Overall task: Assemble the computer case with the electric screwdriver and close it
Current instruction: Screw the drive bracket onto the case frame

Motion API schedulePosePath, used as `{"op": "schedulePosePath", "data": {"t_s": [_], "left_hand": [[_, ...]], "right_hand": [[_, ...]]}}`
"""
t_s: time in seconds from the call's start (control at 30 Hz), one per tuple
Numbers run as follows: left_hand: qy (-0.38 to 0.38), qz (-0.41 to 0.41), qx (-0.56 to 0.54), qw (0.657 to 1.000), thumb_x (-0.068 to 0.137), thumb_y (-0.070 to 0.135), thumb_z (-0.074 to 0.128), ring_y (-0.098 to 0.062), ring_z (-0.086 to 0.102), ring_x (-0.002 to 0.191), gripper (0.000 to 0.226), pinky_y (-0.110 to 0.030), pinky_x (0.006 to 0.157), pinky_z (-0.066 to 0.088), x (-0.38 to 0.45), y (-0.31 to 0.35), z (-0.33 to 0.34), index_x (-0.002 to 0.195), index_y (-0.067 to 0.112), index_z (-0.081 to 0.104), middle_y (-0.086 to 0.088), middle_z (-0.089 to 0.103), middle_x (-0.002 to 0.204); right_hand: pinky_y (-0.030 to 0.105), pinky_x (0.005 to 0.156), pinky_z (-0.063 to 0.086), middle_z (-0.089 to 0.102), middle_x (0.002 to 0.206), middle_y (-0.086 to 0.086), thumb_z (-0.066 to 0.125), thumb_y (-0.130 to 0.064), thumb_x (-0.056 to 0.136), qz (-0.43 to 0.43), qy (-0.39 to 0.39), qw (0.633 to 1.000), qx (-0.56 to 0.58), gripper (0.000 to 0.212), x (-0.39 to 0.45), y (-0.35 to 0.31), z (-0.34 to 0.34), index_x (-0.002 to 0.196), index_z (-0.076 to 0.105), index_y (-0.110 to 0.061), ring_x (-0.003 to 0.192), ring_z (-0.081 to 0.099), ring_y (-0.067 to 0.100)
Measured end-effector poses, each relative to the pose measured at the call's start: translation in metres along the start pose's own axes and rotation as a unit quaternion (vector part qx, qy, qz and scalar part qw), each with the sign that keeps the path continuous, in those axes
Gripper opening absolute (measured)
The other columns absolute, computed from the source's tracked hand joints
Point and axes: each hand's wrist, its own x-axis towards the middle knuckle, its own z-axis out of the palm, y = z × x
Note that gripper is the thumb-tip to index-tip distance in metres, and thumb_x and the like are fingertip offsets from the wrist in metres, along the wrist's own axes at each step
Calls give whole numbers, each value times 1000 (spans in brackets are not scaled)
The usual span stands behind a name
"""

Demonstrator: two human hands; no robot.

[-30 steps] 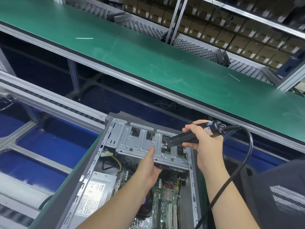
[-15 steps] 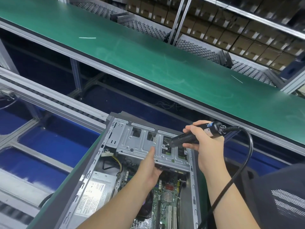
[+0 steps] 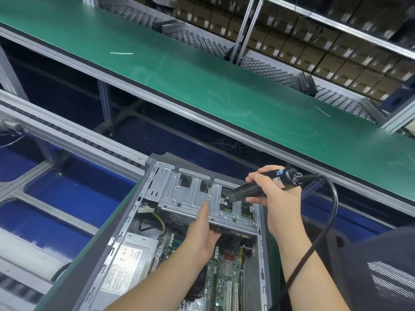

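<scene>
While the left hand [image 3: 203, 232] grips the metal drive cage's [image 3: 195, 198] near edge, fingers curled beneath, inside the open computer case [image 3: 125, 223] on the desk, the right hand [image 3: 272, 194] wraps the electric screwdriver [image 3: 258, 187], tip at a cage screw: fastening step, seemingly needing steady downward pressure next.

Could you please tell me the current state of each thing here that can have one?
Computer case: open, side panel off, insides exposed.
Drive cage: seated across the case top, steadied by the left hand.
Electric screwdriver: gripped in the right hand, tip down on the cage.
Green belt: nearly bare.
</scene>
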Motion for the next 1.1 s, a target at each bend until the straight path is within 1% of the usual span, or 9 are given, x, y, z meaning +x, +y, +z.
{"op": "schedulePosePath", "data": {"t_s": [0.1, 0.2, 0.27, 0.4, 0.47, 0.7, 0.83, 0.97, 1.1], "left_hand": [[121, 82, 220, 965, 98, 45, 58, -13, 64, 88, 24, -36, 87, 52, -38, -16, -17, 90, 22, 60, 1, 66, 96], [121, 276, 430, 851, 95, 42, 57, 3, 61, 73, 12, -15, 63, 45, -60, 3, -22, 85, 37, 63, 12, 67, 80], [93, 332, 520, 782, 97, 39, 57, 3, 60, 79, 8, -16, 67, 47, -49, 31, -5, 92, 39, 63, 16, 65, 84], [81, 364, 710, 597, 99, 28, 58, -14, 59, 100, 17, -35, 88, 52, 2, 61, 29, 111, 26, 70, 9, 65, 107], [51, 351, 754, 553, 97, 26, 60, -19, 58, 106, 21, -36, 91, 50, 21, 61, 33, 115, 23, 70, 3, 65, 113], [22, 356, 742, 567, 95, 25, 64, -16, 56, 91, 14, -33, 82, 50, 41, 59, 30, 107, 22, 72, 5, 65, 104], [10, 372, 737, 564, 98, 30, 63, -13, 54, 87, 14, -28, 73, 41, 45, 63, 23, 101, 20, 72, 10, 57, 91], [-10, 394, 731, 557, 99, 32, 61, -16, 58, 87, 19, -32, 76, 47, 47, 64, 18, 100, 19, 75, 7, 61, 89], [-16, 420, 678, 603, 99, 31, 65, -11, 60, 85, 17, -26, 77, 46, 46, 65, 15, 102, 21, 78, 7, 70, 90]], "right_hand": [[38, 56, 62, 78, 93, 14, 81, -22, 73, 1, 7, 1000, 18, 20, 1, -4, -4, 92, 76, -20, 91, 78, 29], [38, 55, 62, 78, 91, 13, 82, -31, 66, -9, 14, 999, 33, 28, 1, -11, -8, 91, 76, -22, 90, 78, 29], [38, 54, 61, 78, 91, 15, 82, -31, 65, -11, 16, 999, 45, 27, 1, -14, -10, 89, 76, -22, 91, 78, 30], [36, 55, 61, 78, 92, 14, 83, -31, 64, -8, 11, 999, 48, 26, 0, -17, -10, 88, 76, -24, 91, 79, 30], [36, 55, 61, 78, 92, 14, 83, -31, 65, -5, 15, 999, 42, 28, 0, -16, -9, 90, 75, -22, 91, 79, 31], [38, 56, 62, 78, 93, 14, 83, -33, 65, 3, 27, 999, 47, 33, -1, -15, -13, 93, 76, -20, 91, 79, 30], [36, 54, 61, 78, 93, 16, 83, -33, 65, 3, 30, 998, 64, 29, 0, -21, -15, 90, 76, -22, 93, 78, 32], [36, 52, 61, 77, 94, 18, 83, -34, 61, 2, 35, 996, 77, 30, -2, -26, -15, 88, 76, -22, 94, 78, 33], [37, 53, 62, 77, 93, 15, 82, -33, 62, 1, 36, 995, 96, 22, -2, -33, -16, 82, 77, -27, 95, 78, 33]]}}
